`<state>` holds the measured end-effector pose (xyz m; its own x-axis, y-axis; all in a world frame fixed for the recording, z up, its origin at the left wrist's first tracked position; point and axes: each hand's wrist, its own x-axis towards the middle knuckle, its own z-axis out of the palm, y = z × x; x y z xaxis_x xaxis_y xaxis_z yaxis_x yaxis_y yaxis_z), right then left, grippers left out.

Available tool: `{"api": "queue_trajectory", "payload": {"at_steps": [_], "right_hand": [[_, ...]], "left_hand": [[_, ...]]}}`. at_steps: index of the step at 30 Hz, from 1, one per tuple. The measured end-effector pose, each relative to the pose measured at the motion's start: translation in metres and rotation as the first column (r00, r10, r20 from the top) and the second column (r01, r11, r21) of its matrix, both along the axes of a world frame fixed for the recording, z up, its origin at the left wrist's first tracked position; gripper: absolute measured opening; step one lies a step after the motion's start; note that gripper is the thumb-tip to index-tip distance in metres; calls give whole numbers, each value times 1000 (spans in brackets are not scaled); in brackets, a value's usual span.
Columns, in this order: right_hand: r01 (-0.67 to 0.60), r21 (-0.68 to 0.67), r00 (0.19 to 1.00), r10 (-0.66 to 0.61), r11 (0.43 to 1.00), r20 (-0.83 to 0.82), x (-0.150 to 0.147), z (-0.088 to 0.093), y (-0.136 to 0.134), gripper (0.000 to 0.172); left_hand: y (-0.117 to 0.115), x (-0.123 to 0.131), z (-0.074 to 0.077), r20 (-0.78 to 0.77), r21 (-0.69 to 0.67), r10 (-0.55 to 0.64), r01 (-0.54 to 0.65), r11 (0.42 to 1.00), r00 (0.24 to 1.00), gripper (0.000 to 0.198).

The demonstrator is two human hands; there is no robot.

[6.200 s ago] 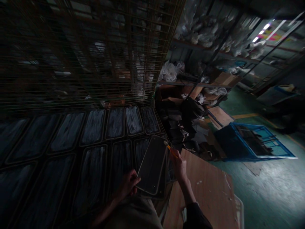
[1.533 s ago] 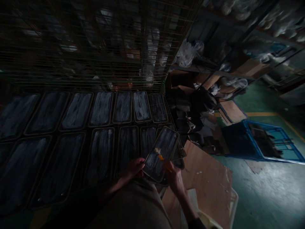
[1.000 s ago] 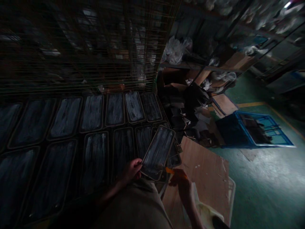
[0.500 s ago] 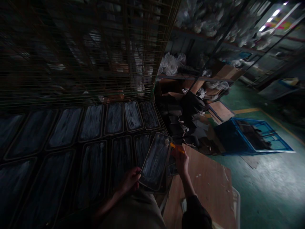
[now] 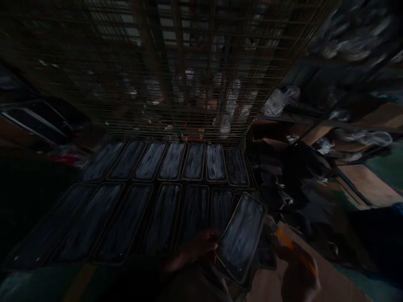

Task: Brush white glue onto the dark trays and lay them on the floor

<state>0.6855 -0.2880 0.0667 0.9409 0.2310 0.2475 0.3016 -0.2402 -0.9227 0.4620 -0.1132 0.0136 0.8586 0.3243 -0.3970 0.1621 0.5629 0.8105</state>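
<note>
My left hand (image 5: pixel 198 249) grips the lower left edge of a dark rectangular panel (image 5: pixel 242 237) streaked with white coating, holding it tilted over my lap. My right hand (image 5: pixel 299 274) is blurred at the panel's right side and holds an orange-handled brush (image 5: pixel 285 240) whose tip sits at the panel's right edge. In front of me, two rows of several similar white-streaked panels (image 5: pixel 171 161) lie flat side by side on a wire rack.
A tall wire-mesh rack (image 5: pixel 176 71) rises behind the panels. Shelves with plastic bags (image 5: pixel 277 100) and cardboard boxes stand at the right. A brown board (image 5: pixel 333 281) lies on the green floor under my right hand. The scene is very dim.
The camera has swung left and down. The panel went from bare to streaked with white. My right hand with the brush moved from the panel's top corner to its right side.
</note>
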Motion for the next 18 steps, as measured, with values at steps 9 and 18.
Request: {"api": "queue_trajectory", "payload": {"at_steps": [9,18], "right_hand": [[219,201,976,-217,955,-32,-13,30,0,31],[181,235,978,-149,955,-147,-23,22,16,21]], "left_hand": [[26,-43,64,79,34,76,-79,996,994,42],[38,-196,36,-242,296,543,-472,831,804,53]]}}
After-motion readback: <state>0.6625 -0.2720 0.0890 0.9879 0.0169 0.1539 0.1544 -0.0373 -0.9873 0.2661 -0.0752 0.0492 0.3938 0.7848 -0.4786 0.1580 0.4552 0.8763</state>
